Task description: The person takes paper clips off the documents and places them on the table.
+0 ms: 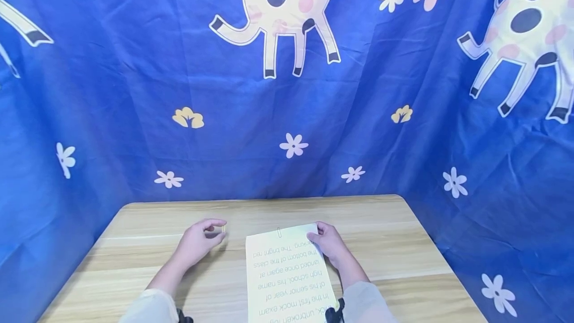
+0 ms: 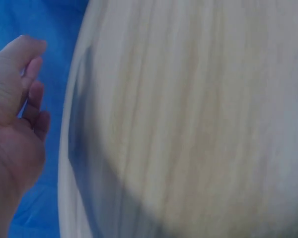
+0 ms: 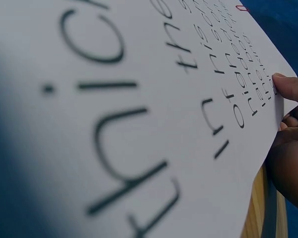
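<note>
My right hand (image 1: 333,244) pinches the far right corner of a printed white sheet of paper (image 1: 287,283), thumb on top and the other fingers beneath. A paper clip (image 1: 279,233) sits on the sheet's far edge and looks reddish in the right wrist view. To the left of the sheet, apart from it, my left hand (image 1: 199,241) holds a tiny yellowish paper clip (image 1: 223,229) between thumb and index finger. In the left wrist view the left hand (image 2: 17,99) shows with curled fingers, but the clip is hidden. The right thumb (image 3: 290,89) presses on the paper in the right wrist view.
Both hands are over a light wood-grain table (image 1: 394,263). Its far edge meets a blue curtain (image 1: 224,138) printed with spotted animals and flowers, which also hangs along both sides. Dark straps show at both wrists.
</note>
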Demonstrator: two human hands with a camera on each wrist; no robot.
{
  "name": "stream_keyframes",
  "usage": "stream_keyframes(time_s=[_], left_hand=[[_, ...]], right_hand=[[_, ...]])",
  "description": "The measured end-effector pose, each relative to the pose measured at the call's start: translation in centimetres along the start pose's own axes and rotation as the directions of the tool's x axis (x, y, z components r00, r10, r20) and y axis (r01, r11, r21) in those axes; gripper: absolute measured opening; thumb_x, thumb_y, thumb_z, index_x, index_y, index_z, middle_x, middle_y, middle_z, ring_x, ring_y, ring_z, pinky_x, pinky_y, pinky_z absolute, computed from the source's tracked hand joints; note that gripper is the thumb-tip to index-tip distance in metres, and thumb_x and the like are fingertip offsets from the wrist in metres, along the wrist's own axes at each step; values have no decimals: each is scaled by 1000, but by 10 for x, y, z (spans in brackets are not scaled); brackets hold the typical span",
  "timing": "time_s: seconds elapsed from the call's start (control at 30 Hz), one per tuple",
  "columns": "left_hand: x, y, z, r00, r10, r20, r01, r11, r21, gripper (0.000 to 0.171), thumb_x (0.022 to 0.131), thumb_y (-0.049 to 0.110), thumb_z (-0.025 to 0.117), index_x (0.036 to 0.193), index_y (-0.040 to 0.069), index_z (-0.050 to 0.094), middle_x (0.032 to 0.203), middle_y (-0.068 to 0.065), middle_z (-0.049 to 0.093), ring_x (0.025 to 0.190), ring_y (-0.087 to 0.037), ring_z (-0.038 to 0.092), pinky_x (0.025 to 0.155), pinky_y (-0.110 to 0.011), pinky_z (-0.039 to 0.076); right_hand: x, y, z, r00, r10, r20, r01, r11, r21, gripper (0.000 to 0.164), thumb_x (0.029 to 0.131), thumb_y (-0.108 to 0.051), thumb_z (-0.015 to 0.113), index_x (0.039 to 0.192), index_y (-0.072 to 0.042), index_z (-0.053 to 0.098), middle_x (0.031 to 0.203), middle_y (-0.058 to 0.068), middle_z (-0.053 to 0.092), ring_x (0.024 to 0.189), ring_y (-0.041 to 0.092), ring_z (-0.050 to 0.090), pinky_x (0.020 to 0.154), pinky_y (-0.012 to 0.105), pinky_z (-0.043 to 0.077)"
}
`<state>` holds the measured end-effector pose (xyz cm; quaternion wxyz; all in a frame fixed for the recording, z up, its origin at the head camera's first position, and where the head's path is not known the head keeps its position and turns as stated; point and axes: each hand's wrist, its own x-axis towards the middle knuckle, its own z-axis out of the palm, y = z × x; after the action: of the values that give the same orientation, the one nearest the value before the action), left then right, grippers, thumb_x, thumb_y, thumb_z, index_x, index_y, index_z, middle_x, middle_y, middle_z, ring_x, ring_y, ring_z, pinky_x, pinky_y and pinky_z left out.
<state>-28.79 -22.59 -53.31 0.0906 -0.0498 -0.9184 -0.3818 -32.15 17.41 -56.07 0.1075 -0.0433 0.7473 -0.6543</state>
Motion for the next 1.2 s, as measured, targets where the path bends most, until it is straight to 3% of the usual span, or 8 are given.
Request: stream_keyframes(time_s=[0.13, 0.43, 0.83, 1.2], left_hand=[[1, -10, -1, 999, 12, 30, -13, 1000, 21, 36, 94, 20, 84, 129, 13, 78, 135, -17, 75, 119, -38, 73, 107, -60, 58], [1, -16, -3, 993, 35, 110, -43, 996, 72, 32, 93, 18, 85, 123, 11, 80, 129, -17, 75, 117, -37, 73, 107, -58, 58], [5, -29, -4, 988, 70, 139, -83, 993, 90, 34, 94, 23, 84, 126, 11, 80, 131, -14, 75, 117, -35, 72, 107, -57, 59], [2, -27, -2, 990, 66, 123, -78, 993, 92, 38, 95, 23, 83, 131, 10, 78, 129, -10, 72, 115, -28, 70, 103, -47, 60]], right_hand=[[3, 1, -1, 1000, -9, -14, 9, 1000, -13, 28, 104, -8, 66, 129, 5, 68, 107, 10, 81, 88, 13, 75, 84, 26, 62], [3, 3, -1, 1000, -4, -2, 4, 1000, 13, 28, 104, -7, 66, 129, 6, 67, 105, 7, 81, 87, 12, 76, 82, 25, 63], [1, 1, 0, 1000, -1, 0, 1, 1000, 15, 29, 104, -8, 66, 129, 6, 67, 105, 8, 81, 87, 13, 76, 82, 25, 63], [2, 1, -1, 1000, -9, 6, 9, 1000, 22, 26, 104, -7, 67, 126, 6, 68, 103, 7, 81, 85, 13, 76, 80, 25, 64]])
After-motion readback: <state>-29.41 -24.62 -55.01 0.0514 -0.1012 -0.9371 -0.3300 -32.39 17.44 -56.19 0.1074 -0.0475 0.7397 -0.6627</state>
